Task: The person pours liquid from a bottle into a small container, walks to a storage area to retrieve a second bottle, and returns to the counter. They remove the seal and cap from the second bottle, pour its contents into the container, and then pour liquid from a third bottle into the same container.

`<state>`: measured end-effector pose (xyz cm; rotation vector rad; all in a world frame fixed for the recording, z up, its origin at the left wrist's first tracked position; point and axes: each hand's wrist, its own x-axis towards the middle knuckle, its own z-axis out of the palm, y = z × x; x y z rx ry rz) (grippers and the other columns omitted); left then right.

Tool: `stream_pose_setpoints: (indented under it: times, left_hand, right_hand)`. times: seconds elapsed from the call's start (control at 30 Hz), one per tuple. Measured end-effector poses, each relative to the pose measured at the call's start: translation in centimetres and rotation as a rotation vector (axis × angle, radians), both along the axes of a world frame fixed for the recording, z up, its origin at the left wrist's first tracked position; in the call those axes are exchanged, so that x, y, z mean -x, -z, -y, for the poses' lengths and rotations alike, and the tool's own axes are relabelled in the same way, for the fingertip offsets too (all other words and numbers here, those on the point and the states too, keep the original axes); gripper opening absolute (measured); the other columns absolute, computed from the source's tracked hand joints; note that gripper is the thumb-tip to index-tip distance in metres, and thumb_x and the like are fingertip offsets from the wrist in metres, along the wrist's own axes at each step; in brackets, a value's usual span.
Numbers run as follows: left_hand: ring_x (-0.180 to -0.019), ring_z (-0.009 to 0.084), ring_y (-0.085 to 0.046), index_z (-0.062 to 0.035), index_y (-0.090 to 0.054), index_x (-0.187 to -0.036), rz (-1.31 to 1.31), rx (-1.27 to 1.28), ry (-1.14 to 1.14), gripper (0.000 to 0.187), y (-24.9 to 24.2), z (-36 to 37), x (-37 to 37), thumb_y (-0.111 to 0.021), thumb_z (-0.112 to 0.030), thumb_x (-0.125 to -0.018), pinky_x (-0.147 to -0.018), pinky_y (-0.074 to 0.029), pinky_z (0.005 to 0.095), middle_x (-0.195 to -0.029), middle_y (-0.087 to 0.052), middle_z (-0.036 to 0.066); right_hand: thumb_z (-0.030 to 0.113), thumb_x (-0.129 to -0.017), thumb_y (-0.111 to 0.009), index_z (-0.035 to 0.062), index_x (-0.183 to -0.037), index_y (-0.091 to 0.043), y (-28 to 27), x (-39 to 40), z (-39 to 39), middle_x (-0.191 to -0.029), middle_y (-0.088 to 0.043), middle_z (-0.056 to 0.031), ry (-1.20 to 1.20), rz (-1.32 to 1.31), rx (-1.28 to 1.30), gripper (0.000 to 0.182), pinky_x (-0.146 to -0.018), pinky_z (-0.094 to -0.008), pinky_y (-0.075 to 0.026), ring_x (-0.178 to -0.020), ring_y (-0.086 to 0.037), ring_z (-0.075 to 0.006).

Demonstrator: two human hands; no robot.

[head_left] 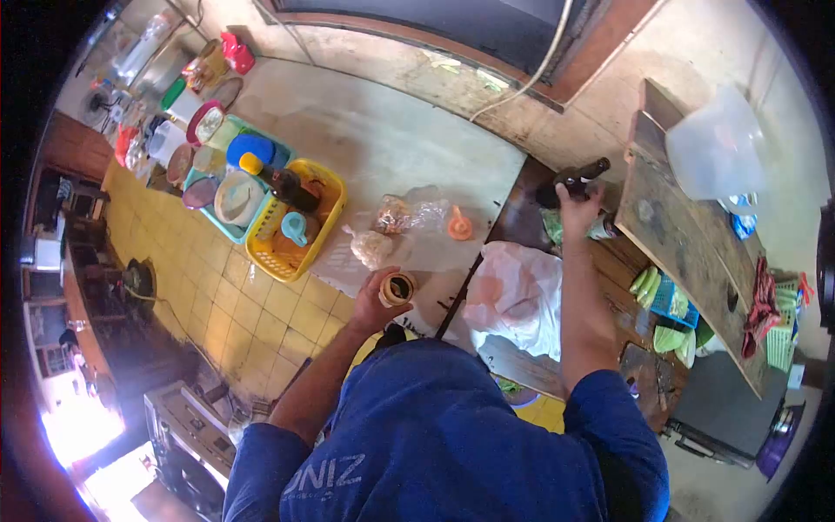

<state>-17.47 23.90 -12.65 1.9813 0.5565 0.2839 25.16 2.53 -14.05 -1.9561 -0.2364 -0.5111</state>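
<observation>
My left hand (374, 300) is wrapped round a small open jar (397, 289) with dark contents, held over the near edge of the white table (348, 104). On the right, my right hand (577, 211) grips a dark glass bottle (574, 184), which leans with its neck toward the upper right. A white plastic bag (517, 296) lies between my arms. Beyond the jar are a clear bag of pale pieces (371, 247), a packet of reddish-brown food (394, 214) and an orange funnel-like item (459, 224).
Left of centre, a yellow basket (339, 204) holds a dark bottle with a yellow cap and a light-blue cup. Tubs crowd a teal basket (228, 228). At right, a slanted wooden board (674, 252) stands near a translucent bin (715, 148) and green vegetables (645, 285).
</observation>
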Motion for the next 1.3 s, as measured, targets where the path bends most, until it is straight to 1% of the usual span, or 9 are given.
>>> stream_pose_setpoints:
  times: [0.1,0.23,0.37,0.5,0.67,0.97,1.03,1.2,1.3]
  left_hand:
    - [-0.117,0.0314,-0.055,-0.0106,-0.052,-0.127,-0.097,-0.021,0.009,0.075,-0.8,0.0,-0.4,-0.088,-0.021,-0.062,-0.101,-0.045,0.0415,-0.123,-0.058,0.011]
    - [-0.119,0.0321,-0.053,-0.0117,-0.052,-0.128,-0.084,-0.024,0.008,0.074,-0.6,-0.2,-0.3,-0.087,-0.021,-0.064,-0.101,-0.045,0.0417,-0.123,-0.058,0.011]
    - [-0.116,0.0329,-0.055,-0.0112,-0.052,-0.126,-0.021,-0.060,0.051,0.072,-0.2,-1.2,-0.4,-0.088,-0.018,-0.063,-0.099,-0.046,0.0412,-0.123,-0.056,0.013]
    - [-0.117,0.0339,-0.054,-0.0125,-0.051,-0.127,0.037,-0.010,0.125,0.071,-0.3,-2.0,-1.9,-0.087,-0.024,-0.066,-0.099,-0.046,0.0419,-0.122,-0.056,0.014]
    - [-0.119,0.0352,-0.051,-0.0132,-0.052,-0.127,0.044,-0.025,0.174,0.068,-0.5,-2.9,-3.2,-0.083,-0.024,-0.067,-0.102,-0.041,0.0440,-0.122,-0.058,0.012]
    - [-0.119,0.0383,-0.049,-0.0193,-0.049,-0.132,-0.100,-0.122,0.237,0.074,-0.3,-2.8,-4.6,-0.082,-0.029,-0.067,-0.101,-0.043,0.0469,-0.127,-0.051,0.015]
    - [-0.110,0.0367,-0.054,-0.0208,-0.048,-0.132,-0.064,-0.238,0.265,0.072,0.0,-2.6,-4.8,-0.080,-0.030,-0.068,-0.093,-0.047,0.0471,-0.121,-0.052,0.013]
    - [-0.108,0.0374,-0.053,-0.0203,-0.047,-0.133,-0.052,-0.153,0.227,0.072,0.2,-2.7,-5.5,-0.078,-0.029,-0.068,-0.093,-0.046,0.0477,-0.117,-0.052,0.015]
    - [-0.109,0.0389,-0.052,-0.0190,-0.046,-0.133,-0.063,-0.198,0.274,0.072,0.7,-3.1,-5.8,-0.077,-0.028,-0.068,-0.093,-0.046,0.0482,-0.118,-0.051,0.016]
  right_hand:
    - [0.023,-0.063,-0.089,-0.0003,-0.123,-0.054,-0.1,-3.7,-0.5,-0.113,-0.063,-0.0103,-0.271,-0.350,-0.086,0.073,-0.092,-0.0369,-0.045,-0.102,-0.059,-0.0219]
    - [0.037,-0.063,-0.085,0.0027,-0.118,-0.058,-1.5,-1.8,-1.4,-0.110,-0.066,-0.0182,-0.093,-0.306,0.427,0.071,-0.089,-0.0417,-0.048,-0.103,-0.063,-0.0347]
    - [0.037,-0.067,-0.081,0.0059,-0.123,-0.052,-7.6,5.9,-2.6,-0.109,-0.065,-0.0205,-0.347,0.073,0.413,0.071,-0.091,-0.0414,-0.049,-0.101,-0.063,-0.0381]
    - [0.038,-0.069,-0.078,0.0075,-0.125,-0.049,-16.0,12.0,-3.7,-0.107,-0.064,-0.0210,-0.617,0.050,0.619,0.070,-0.092,-0.0441,-0.047,-0.099,-0.064,-0.0379]
    - [0.036,-0.066,-0.081,0.0073,-0.118,-0.053,-21.3,19.3,-8.0,-0.101,-0.066,-0.0172,-0.991,-0.201,1.517,0.066,-0.092,-0.0581,-0.044,-0.098,-0.065,-0.0362]
    - [0.024,-0.064,-0.077,0.0108,-0.121,-0.058,-20.1,24.5,-13.2,-0.100,-0.070,-0.0120,-0.912,-0.295,2.019,0.061,-0.092,-0.0706,-0.038,-0.096,-0.067,-0.0352]
    - [0.026,-0.068,-0.074,0.0093,-0.110,-0.067,-20.8,26.4,-16.1,-0.094,-0.071,-0.0137,-0.713,-0.245,2.466,0.046,-0.091,-0.0723,-0.036,-0.086,-0.068,-0.0394]
    - [0.030,-0.079,-0.070,0.0088,-0.098,-0.074,-15.4,27.1,-18.1,-0.083,-0.070,-0.0090,-0.671,0.203,2.647,0.029,-0.098,-0.0639,-0.030,-0.076,-0.068,-0.0323]
    - [0.033,-0.080,-0.070,0.0092,-0.098,-0.075,-17.3,28.5,-20.5,-0.087,-0.070,-0.0058,-0.850,0.134,2.527,0.030,-0.104,-0.0616,-0.025,-0.084,-0.068,-0.0298]
